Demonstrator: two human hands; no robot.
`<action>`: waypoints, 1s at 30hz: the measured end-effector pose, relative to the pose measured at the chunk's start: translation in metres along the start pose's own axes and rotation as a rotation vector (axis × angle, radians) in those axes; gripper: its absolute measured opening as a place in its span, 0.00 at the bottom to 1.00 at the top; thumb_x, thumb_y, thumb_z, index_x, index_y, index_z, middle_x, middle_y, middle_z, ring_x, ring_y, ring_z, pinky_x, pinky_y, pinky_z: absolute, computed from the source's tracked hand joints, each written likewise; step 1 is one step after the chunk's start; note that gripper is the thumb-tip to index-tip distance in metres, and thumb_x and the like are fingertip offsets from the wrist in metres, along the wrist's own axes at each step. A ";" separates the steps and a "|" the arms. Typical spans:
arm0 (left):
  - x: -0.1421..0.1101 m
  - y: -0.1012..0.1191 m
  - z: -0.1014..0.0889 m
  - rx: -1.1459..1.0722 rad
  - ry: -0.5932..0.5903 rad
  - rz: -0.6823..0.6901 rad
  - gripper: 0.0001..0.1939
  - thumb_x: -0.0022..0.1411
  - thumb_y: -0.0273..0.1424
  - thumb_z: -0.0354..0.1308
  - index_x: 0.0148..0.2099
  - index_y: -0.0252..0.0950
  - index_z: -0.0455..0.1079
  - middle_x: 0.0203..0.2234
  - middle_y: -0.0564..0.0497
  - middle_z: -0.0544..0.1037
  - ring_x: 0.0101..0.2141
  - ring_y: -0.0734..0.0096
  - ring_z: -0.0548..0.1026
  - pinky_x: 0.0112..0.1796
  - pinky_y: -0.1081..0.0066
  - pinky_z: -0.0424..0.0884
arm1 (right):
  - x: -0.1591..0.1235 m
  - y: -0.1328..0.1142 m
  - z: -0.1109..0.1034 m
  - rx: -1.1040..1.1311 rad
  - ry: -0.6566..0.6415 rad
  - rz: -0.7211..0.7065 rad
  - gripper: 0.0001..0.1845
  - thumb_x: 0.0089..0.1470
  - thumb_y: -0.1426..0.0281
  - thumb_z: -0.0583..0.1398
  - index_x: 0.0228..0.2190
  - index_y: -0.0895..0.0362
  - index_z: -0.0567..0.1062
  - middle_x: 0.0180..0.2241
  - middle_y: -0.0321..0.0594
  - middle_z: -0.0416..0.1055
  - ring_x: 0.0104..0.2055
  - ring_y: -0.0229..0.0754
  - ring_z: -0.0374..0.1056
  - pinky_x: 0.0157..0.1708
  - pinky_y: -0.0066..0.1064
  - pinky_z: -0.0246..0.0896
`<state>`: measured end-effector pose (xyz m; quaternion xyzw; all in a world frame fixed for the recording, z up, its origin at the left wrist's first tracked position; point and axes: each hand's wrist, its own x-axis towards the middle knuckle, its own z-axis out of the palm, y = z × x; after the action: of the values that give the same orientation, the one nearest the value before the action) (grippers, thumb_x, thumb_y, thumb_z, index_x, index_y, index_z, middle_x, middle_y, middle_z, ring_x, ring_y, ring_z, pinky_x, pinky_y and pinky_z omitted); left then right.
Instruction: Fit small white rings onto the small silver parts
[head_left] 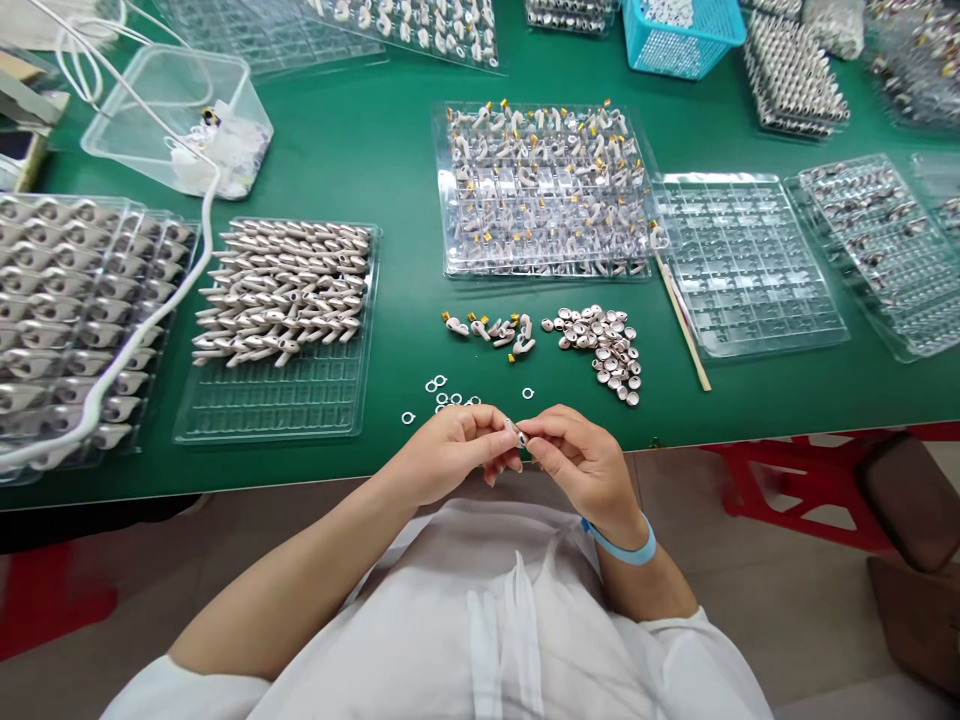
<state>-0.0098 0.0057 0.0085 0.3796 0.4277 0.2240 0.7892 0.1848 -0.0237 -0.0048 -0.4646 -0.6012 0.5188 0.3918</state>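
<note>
Both hands meet at the table's front edge. My left hand [469,445] pinches a small shiny earbud part [521,438] between thumb and fingers. From the other side, the fingertips of my right hand [581,460] are closed on the same part. Fingers cover most of it. Just beyond my left hand lie several thin white rings [442,399], with one ring [528,393] apart from them. Several curved earbud pieces with yellow tabs [500,331] lie farther back. A loose pile of small beige caps [607,350] is to the right of these.
Behind the pieces stands a clear tray of tabbed earbud pieces [544,190]. A tray of beige stems [292,290] is at left, crossed nearby by a white cable [146,350]. At right are a thin stick [684,325] and a clear compartment tray [750,265]. A blue basket [679,50] stands far back.
</note>
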 end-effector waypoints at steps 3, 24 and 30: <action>0.001 -0.001 0.000 -0.034 0.004 -0.012 0.17 0.56 0.43 0.64 0.32 0.32 0.70 0.24 0.48 0.78 0.23 0.75 0.72 0.25 0.76 0.69 | 0.001 0.000 0.000 -0.054 -0.005 -0.059 0.11 0.60 0.70 0.59 0.43 0.50 0.78 0.35 0.40 0.74 0.36 0.40 0.69 0.34 0.32 0.67; 0.001 -0.003 0.011 -0.094 0.023 -0.058 0.20 0.52 0.45 0.67 0.25 0.32 0.69 0.17 0.53 0.73 0.20 0.78 0.68 0.21 0.78 0.64 | 0.000 0.007 0.013 -0.110 0.163 -0.162 0.07 0.49 0.76 0.60 0.31 0.53 0.73 0.26 0.35 0.68 0.27 0.38 0.64 0.27 0.30 0.64; -0.003 -0.005 0.017 0.244 0.294 0.166 0.14 0.54 0.40 0.67 0.31 0.34 0.72 0.24 0.52 0.76 0.23 0.75 0.71 0.25 0.75 0.69 | 0.000 0.003 0.010 0.110 0.124 0.073 0.02 0.51 0.69 0.62 0.30 0.55 0.74 0.28 0.37 0.69 0.26 0.35 0.64 0.24 0.26 0.62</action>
<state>0.0028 -0.0064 0.0116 0.4695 0.5295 0.2879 0.6453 0.1759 -0.0262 -0.0098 -0.4953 -0.5291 0.5353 0.4339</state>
